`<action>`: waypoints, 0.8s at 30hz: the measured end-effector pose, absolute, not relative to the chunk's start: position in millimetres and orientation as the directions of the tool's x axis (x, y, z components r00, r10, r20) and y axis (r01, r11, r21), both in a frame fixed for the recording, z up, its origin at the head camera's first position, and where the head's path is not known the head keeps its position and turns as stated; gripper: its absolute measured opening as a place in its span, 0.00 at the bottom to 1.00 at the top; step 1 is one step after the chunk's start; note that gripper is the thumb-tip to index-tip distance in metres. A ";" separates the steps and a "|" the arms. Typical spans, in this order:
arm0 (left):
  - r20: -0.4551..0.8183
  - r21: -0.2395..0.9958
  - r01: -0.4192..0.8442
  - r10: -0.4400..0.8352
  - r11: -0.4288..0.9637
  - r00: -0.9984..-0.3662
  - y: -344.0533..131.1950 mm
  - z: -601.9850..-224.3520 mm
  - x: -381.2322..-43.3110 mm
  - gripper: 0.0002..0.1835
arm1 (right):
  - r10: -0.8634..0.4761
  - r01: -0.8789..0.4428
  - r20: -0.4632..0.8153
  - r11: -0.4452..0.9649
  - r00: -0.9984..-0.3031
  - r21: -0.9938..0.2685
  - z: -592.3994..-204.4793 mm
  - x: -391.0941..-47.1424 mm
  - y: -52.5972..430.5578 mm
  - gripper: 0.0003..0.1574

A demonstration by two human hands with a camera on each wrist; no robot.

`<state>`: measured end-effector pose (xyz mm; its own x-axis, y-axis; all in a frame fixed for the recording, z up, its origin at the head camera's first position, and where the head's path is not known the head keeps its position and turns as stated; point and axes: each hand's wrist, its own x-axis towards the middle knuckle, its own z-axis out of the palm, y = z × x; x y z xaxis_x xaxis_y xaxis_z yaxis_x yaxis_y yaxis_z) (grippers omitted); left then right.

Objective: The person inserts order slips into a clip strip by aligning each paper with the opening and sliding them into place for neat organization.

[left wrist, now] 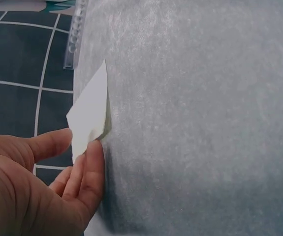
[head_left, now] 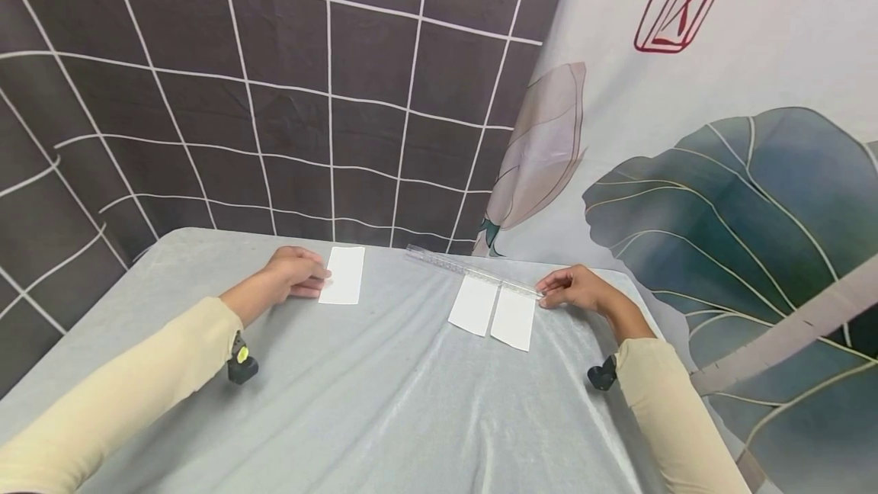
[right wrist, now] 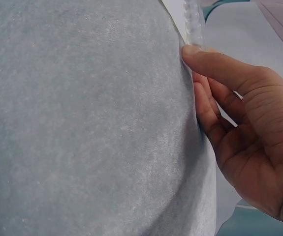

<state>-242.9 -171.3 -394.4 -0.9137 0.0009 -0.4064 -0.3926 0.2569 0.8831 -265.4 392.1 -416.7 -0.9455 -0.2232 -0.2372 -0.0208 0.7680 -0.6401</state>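
Observation:
My left hand (head_left: 293,273) pinches a small white paper card (head_left: 344,275) by its left edge near the back of the table. In the left wrist view, thumb and fingers of the left hand (left wrist: 47,182) are at the near end of the card (left wrist: 89,110), which is slightly raised. Farther right, my right hand (head_left: 579,290) pinches one end of a clear plastic strip (head_left: 439,260) with a row of round bumps. Two more white cards, one on the left (head_left: 475,305) and one on the right (head_left: 513,319), have their top edges along the strip.
A pale grey cloth (head_left: 384,395) covers the table, with soft folds in front. Behind stands a dark curtain (head_left: 288,128) with a white grid. A printed leaf-pattern curtain (head_left: 700,204) hangs at the back right.

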 end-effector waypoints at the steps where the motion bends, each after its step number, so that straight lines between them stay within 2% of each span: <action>1: -0.404 0.878 -0.391 -0.010 0.275 -0.915 -171.7 -394.5 -243.4 0.28 | -0.224 -0.020 -0.238 0.766 -0.945 -0.642 -416.5 -265.2 392.1 0.23; 13: -0.374 0.776 -0.413 -0.179 0.477 -0.910 -149.6 -400.7 -248.7 0.23 | -0.235 -0.031 -0.228 0.757 -0.945 -0.652 -417.9 -264.1 393.2 0.23; 17: -0.351 0.746 -0.405 -0.204 0.529 -0.914 -143.1 -404.2 -253.8 0.25 | -0.243 -0.039 -0.223 0.754 -0.944 -0.655 -417.7 -263.6 393.6 0.23; 24: -0.360 0.780 -0.402 -0.181 0.480 -0.915 -141.1 -405.9 -259.8 0.26 | -0.236 -0.034 -0.228 0.762 -0.944 -0.646 -416.4 -264.2 392.4 0.23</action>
<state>-259.8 -141.1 -405.9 -0.9150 -0.1814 -0.3604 -0.4023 0.4796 0.7799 -264.2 392.4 -416.4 -0.9444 -0.2364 -0.2285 -0.0344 0.7622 -0.6464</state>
